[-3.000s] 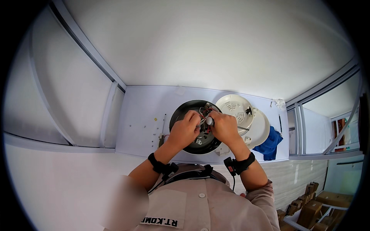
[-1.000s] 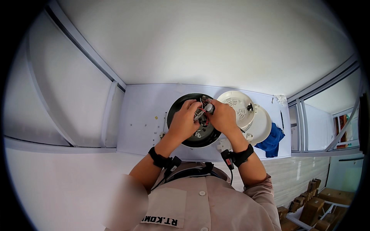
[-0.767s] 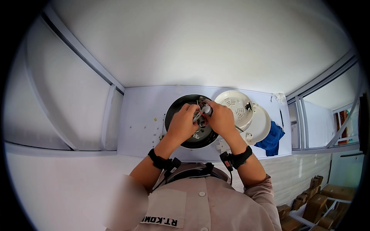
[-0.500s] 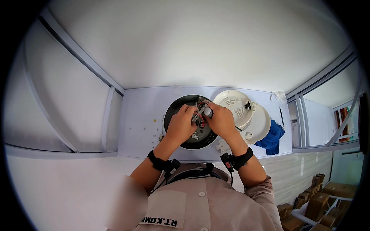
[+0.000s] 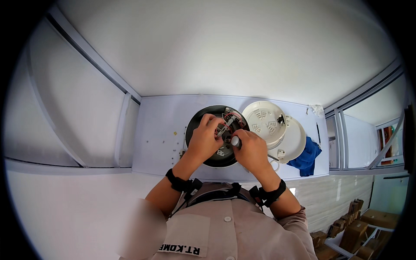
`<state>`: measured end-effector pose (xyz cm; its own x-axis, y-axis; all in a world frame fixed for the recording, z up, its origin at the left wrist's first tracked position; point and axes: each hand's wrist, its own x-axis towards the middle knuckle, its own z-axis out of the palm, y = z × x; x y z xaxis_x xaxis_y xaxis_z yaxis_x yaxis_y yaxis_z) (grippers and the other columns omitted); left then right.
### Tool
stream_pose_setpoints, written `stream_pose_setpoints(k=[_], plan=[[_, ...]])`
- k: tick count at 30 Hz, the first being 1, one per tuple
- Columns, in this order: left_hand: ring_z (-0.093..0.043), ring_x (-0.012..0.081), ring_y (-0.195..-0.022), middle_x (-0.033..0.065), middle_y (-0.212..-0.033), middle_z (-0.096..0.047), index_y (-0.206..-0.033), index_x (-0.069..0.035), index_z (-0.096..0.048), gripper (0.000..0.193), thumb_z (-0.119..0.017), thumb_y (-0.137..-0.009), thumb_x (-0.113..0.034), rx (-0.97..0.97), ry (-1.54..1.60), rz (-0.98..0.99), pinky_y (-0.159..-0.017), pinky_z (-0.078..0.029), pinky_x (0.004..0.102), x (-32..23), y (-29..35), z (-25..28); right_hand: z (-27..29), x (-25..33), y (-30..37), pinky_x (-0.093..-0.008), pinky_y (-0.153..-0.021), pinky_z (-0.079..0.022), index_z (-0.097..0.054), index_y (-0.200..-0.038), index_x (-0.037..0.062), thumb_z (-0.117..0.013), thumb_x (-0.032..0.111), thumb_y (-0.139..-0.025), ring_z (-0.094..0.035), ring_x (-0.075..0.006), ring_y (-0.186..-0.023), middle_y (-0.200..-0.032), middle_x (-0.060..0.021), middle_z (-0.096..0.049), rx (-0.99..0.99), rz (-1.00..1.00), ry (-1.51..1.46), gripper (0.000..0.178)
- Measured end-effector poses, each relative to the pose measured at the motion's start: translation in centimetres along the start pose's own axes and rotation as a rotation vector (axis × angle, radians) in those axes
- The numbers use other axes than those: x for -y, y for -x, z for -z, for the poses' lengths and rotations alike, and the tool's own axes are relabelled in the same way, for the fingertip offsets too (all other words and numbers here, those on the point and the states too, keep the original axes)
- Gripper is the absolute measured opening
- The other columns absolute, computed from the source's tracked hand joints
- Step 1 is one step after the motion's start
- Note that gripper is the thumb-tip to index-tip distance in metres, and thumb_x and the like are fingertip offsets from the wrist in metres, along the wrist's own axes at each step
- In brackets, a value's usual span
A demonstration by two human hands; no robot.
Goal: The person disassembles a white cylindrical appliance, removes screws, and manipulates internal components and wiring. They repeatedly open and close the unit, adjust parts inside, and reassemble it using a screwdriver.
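Note:
A round dark pan-like housing (image 5: 193, 145) lies on the table in front of me, with red wires (image 5: 236, 116) and metal fittings inside. Over its left half, my left hand (image 5: 204, 138) has its fingers closed on a grey bar-shaped part (image 5: 222, 129) among the wires. My right hand (image 5: 252, 151) is wrapped round a screwdriver (image 5: 235, 141) at the housing's right side. The grey rounded end of its handle shows beside the thumb. Its thin shaft comes out on the hand's other side, toward the lower right. The fingertips of both hands are partly hidden.
Right of the housing, a white round vented cover (image 5: 263, 117) overlaps a larger white round piece (image 5: 295, 141). A blue cloth (image 5: 307, 157) lies at the table's right end. Several small screws and a yellow bit (image 5: 175, 133) are scattered at left. A wall rises behind the table.
My right hand has moved down and toward me with the screwdriver, uncovering more wires in the housing. My left hand has stayed nearly in place.

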<state>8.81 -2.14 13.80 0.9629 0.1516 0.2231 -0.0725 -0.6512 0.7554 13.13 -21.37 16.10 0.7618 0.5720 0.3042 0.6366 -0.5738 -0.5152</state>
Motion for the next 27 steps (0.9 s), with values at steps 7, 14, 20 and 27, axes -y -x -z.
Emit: stream_pose_setpoints(k=[7,14,20,27], plan=[[-0.076,0.0271,-0.080,0.0104,-0.122,-0.061,-0.118,-0.007,-0.065,0.047,-0.077,-0.075,0.006,-0.048,0.063,0.019,-0.069,-0.064,0.0341,0.2,0.0,-0.5,-2.1,0.0,-1.1,-0.0446,-0.061,-0.057,-0.066,-0.095,0.0088,-0.077,0.006,-0.072,-0.071,-0.0309,-0.079,-0.082,-0.0085,-0.071,0.034,0.082,0.124,0.025],[-0.077,0.0270,-0.082,0.0104,-0.124,-0.061,-0.119,-0.007,-0.064,0.047,-0.077,-0.076,0.006,-0.072,0.088,0.017,-0.069,-0.064,0.0340,0.6,0.4,-0.9,-2.5,0.8,-1.6,-0.0477,-0.061,-0.057,-0.066,-0.094,0.0077,-0.076,0.007,-0.075,-0.073,-0.0345,-0.083,-0.081,-0.0117,-0.069,0.075,-0.096,0.206,0.021],[-0.078,0.0265,-0.083,0.0098,-0.124,-0.060,-0.117,-0.007,-0.064,0.043,-0.076,-0.077,0.003,-0.057,0.086,0.045,-0.070,-0.065,0.0342,0.4,0.5,-0.9,-0.1,-1.9,-1.3,-0.0518,-0.074,-0.056,-0.068,-0.100,0.0060,-0.074,0.001,-0.076,-0.070,-0.0440,-0.089,-0.093,-0.0173,-0.070,0.046,-0.084,-0.136,0.026],[-0.078,0.0261,-0.082,0.0095,-0.122,-0.061,-0.112,-0.007,-0.064,0.039,-0.076,-0.076,0.004,-0.077,0.080,0.030,-0.069,-0.065,0.0336,0.4,0.5,-0.9,-0.3,-1.4,-1.4,-0.0518,-0.072,-0.057,-0.068,-0.100,0.0084,-0.077,0.006,-0.079,-0.072,-0.0427,-0.083,-0.087,-0.0170,-0.074,0.134,-0.141,-0.083,0.023]])
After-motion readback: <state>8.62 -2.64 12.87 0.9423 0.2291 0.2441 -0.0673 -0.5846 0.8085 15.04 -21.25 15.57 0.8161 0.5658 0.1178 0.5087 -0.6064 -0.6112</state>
